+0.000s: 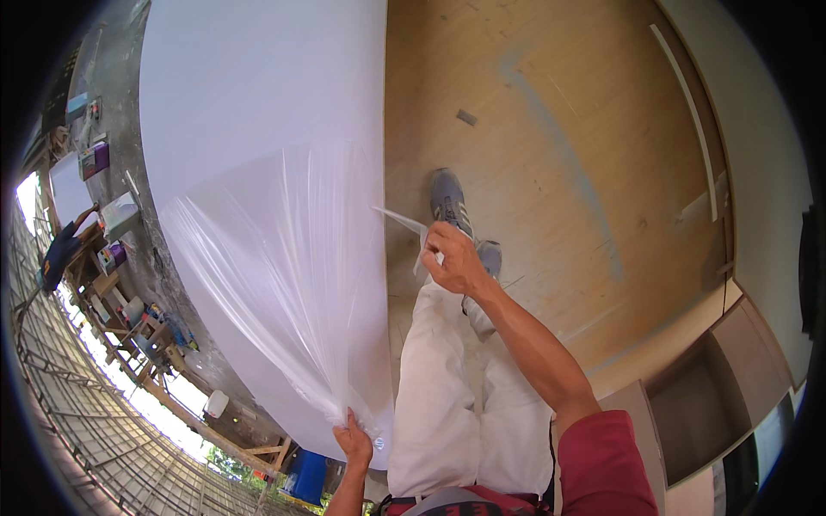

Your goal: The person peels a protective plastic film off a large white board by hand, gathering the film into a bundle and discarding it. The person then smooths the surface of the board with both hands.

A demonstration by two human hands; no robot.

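A large white panel [258, 77] stands to my left, and a clear plastic film [284, 258] is peeled partly off its face and stretched in folds. My left hand [354, 440] grips the gathered lower end of the film near the panel's bottom edge. At the panel's right edge my right hand [452, 258] is raised and pinches a thin strip of the film. My white trousers [447, 387] and grey shoes [449, 199] show below.
A plywood floor [559, 129] spreads to the right, with wooden cabinet boxes [714, 387] at its lower right. On the left lies a cluttered workbench [129, 310] with tools and containers, where another person [62, 249] stands. A blue bin [308, 475] sits at the bottom.
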